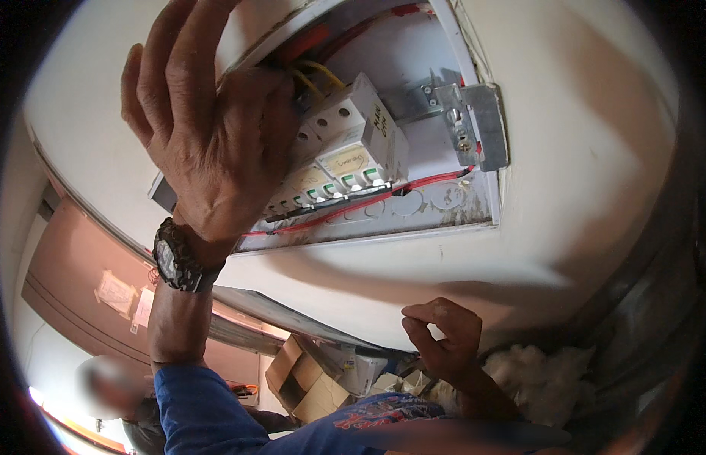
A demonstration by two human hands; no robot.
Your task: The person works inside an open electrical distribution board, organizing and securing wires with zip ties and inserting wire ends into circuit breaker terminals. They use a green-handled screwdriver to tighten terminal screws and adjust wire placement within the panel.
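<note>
My left hand (213, 129) is raised over the left part of a recessed electrical panel box (368, 235), its back toward me and its fingers stretched out. Its shaded thumb side reaches in front of a row of white circuit breakers (379, 129) with green-marked switches, hiding the row's left end. Yellow wires (323, 76) enter the breakers from above. Red wires (436, 180) run below the row. Lower down, away from the box, my right hand (448, 334) is closed with thumb and index finger near each other; anything between them is too small to make out.
A metal bracket (482, 125) is fixed at the box's right edge. Below are an opened cardboard box (307, 379) and crumpled pale plastic (542, 379). Another person (114, 390) is at the lower left, near a brownish door (87, 265) with taped papers.
</note>
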